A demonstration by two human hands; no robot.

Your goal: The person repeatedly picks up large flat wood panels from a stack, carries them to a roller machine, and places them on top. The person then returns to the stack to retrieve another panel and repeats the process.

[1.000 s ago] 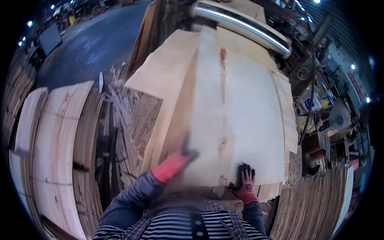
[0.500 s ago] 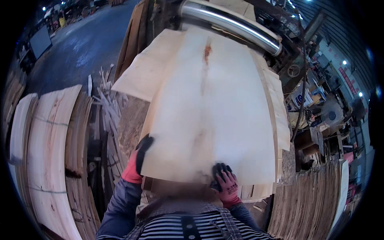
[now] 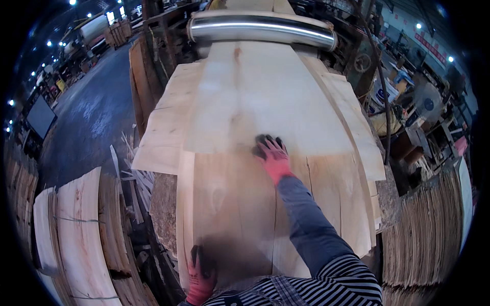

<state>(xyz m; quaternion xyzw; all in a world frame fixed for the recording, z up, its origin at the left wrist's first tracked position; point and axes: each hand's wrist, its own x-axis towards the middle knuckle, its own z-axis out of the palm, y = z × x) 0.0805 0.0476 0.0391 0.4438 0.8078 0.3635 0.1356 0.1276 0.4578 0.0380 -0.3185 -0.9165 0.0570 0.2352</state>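
A pale veneer sheet [image 3: 265,97] lies on top of other sheets, its far edge at a shiny metal roller [image 3: 260,29]. My right hand [image 3: 273,154], in a pink glove with black fingers, rests at the sheet's near edge with its fingers spread. Below that edge shows a browner wood sheet [image 3: 326,199] with dark cracks. My left hand [image 3: 201,278], gloved the same way, is at the near left of the stack, holding nothing I can see. Its fingers point away from me, apart, partly lost in a dark blur.
Bundled veneer sheets [image 3: 79,224], tied with string, stand at the left. Another tall stack of sheets [image 3: 421,234] stands at the right. Wood scraps [image 3: 135,173] lie by the left side of the work stack. Machinery with a handwheel [image 3: 363,63] is beyond, at the right.
The pale sheet has moved away from me to the roller, uncovering the browner sheet. My right hand has reached forward with it; my left hand has come off its edge and back toward me.
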